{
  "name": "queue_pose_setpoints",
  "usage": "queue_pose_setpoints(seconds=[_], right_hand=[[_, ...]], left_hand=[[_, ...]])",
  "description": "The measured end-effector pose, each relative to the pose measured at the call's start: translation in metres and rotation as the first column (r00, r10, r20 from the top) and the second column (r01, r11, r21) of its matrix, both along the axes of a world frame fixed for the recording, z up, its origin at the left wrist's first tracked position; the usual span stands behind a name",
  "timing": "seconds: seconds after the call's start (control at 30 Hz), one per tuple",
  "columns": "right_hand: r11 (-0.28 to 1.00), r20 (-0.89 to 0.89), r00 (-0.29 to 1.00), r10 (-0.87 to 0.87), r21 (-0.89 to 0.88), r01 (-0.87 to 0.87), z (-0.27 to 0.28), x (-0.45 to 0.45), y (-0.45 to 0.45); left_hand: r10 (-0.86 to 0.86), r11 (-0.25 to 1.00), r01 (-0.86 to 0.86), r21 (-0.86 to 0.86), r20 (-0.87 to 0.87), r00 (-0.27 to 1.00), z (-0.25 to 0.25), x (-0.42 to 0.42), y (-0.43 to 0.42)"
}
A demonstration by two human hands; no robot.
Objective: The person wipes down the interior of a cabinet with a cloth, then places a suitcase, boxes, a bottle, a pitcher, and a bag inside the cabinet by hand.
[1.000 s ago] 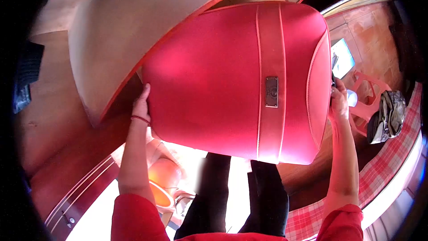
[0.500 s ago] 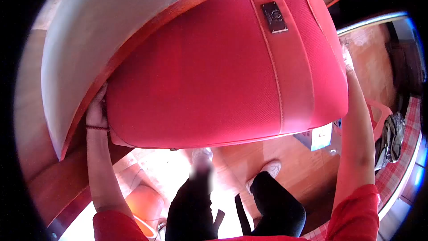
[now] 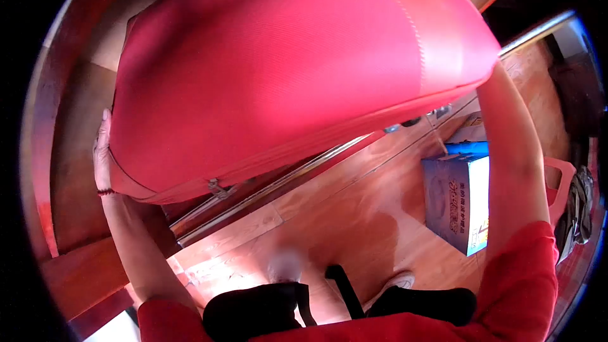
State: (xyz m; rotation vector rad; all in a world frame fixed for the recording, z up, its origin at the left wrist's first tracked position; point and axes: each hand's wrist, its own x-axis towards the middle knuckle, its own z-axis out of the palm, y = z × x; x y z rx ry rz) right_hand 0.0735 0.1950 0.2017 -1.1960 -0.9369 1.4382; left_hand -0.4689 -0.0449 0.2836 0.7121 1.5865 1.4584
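Note:
A large red fabric suitcase (image 3: 272, 82) fills the upper middle of the view, raised above the floor and tilted with its right side higher. A metal zipper pull (image 3: 218, 188) hangs at its lower edge. My left hand (image 3: 102, 152), wearing a dark red cord at the wrist, presses flat along the suitcase's left side with fingers stretched upward. My right hand (image 3: 494, 71) is at the right end of the suitcase; its fingers are hidden behind the case, which it supports from that side.
Left of the suitcase are the wooden walls of a cabinet compartment (image 3: 76, 171). On the tiled floor (image 3: 342, 228) at right stands a blue box (image 3: 453, 199). Beyond my right arm are a pink plastic frame (image 3: 557, 183) and a dark bag (image 3: 579, 202).
The suitcase has tilted, its right side rising and its badge leaving view. The view has turned, showing more of the cabinet interior and blue box. The pale curved panel at upper left is out of view.

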Motion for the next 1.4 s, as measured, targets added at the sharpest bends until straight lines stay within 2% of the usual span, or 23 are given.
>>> queue_pose_setpoints(seconds=[0.07,0.13,0.2,0.33,0.4,0.43,0.47,0.53,0.63,0.73,0.77,0.8,0.83,0.93,0.97,1.03,1.07,1.1,1.17,1.23,1.27,1.33,1.4], right_hand=[[1.0,0.025,1.0,-0.004,0.014,0.003,0.002,0.001,-0.002],[1.0,0.062,0.998,-0.012,0.018,0.011,0.005,0.002,-0.012],[0.999,0.104,0.994,-0.036,0.013,0.035,0.013,0.005,-0.039],[0.959,0.117,0.984,-0.134,-0.234,0.158,0.021,-0.028,-0.146],[0.963,-0.065,0.995,-0.082,-0.262,0.062,0.015,-0.047,-0.172],[0.971,-0.126,0.987,-0.099,-0.228,0.068,0.012,-0.06,-0.173],[0.991,-0.183,0.98,-0.078,-0.121,0.056,0.007,-0.064,-0.171],[0.997,-0.241,0.97,-0.041,-0.074,0.023,-0.001,-0.058,-0.155],[0.997,-0.286,0.958,-0.003,0.07,0.024,-0.004,-0.064,-0.127],[0.999,-0.207,0.978,0.013,0.053,-0.002,-0.008,-0.064,-0.096],[0.998,-0.34,0.938,-0.062,-0.017,0.059,-0.004,-0.075,-0.092],[0.991,-0.368,0.921,-0.127,-0.08,0.104,-0.004,-0.079,-0.083],[0.992,-0.392,0.911,-0.129,-0.05,0.119,-0.007,-0.083,-0.075],[0.994,-0.402,0.911,-0.088,0.03,0.109,-0.032,-0.08,-0.052],[0.993,-0.379,0.924,-0.053,0.076,0.088,-0.031,-0.082,-0.047],[0.989,-0.401,0.915,-0.04,0.117,0.094,-0.035,-0.084,-0.046],[0.989,-0.417,0.908,-0.044,0.113,0.1,-0.034,-0.085,-0.046],[0.995,-0.432,0.902,0.006,0.091,0.037,-0.033,-0.082,-0.042],[0.988,-0.437,0.899,-0.044,0.113,0.103,-0.036,-0.087,-0.032],[0.97,-0.423,0.903,-0.078,0.176,0.166,-0.022,-0.103,-0.035],[0.96,-0.404,0.915,0.007,0.259,0.107,-0.022,-0.104,-0.032],[0.951,-0.377,0.925,-0.058,0.262,0.166,-0.023,-0.116,-0.024],[0.901,-0.346,0.937,0.043,0.419,0.113,-0.036,-0.119,0.003]], left_hand=[[0.107,0.99,-0.123,0.065,0.214,0.971,-0.006,0.005,0.004],[0.058,0.994,-0.075,0.083,0.192,0.98,-0.004,0.023,-0.003],[0.251,0.92,-0.299,0.253,0.204,0.946,0.007,0.066,-0.014],[0.099,0.897,-0.133,0.422,0.103,0.99,-0.032,0.051,-0.048],[0.0,0.827,0.105,0.553,-0.187,0.982,-0.047,0.052,-0.059],[0.026,0.844,0.161,0.512,-0.34,0.94,-0.049,0.053,-0.058],[0.028,0.843,0.161,0.514,-0.34,0.94,-0.049,0.056,-0.058],[0.016,0.864,0.209,0.459,-0.439,0.898,-0.046,0.061,-0.057],[0.034,0.846,0.202,0.494,-0.427,0.904,-0.055,0.059,-0.048],[0.083,0.848,0.178,0.499,-0.457,0.885,-0.058,0.07,-0.034],[0.103,0.843,0.194,0.501,-0.505,0.857,-0.059,0.074,-0.028],[0.125,0.836,0.212,0.506,-0.552,0.824,-0.059,0.076,-0.021],[0.144,0.829,0.211,0.518,-0.561,0.815,-0.06,0.079,-0.014],[0.139,0.888,0.069,0.454,-0.409,0.902,-0.056,0.09,-0.001],[0.158,0.895,0.186,0.406,-0.676,0.72,-0.047,0.094,0.003],[0.233,0.796,0.106,0.597,-0.462,0.855,-0.064,0.082,0.014],[0.238,0.797,0.103,0.596,-0.466,0.852,-0.062,0.08,0.015],[0.238,0.852,0.123,0.509,-0.585,0.776,-0.059,0.08,0.016],[0.199,0.903,0.144,0.404,-0.693,0.693,-0.062,0.08,0.018],[0.169,0.804,0.074,0.59,-0.345,0.923,-0.067,0.078,0.028],[0.158,0.797,0.087,0.597,-0.346,0.925,-0.066,0.078,0.034],[0.225,0.836,0.081,0.542,-0.475,0.851,-0.066,0.079,0.041],[0.197,0.822,0.107,0.559,-0.456,0.868,-0.07,0.077,0.059]])
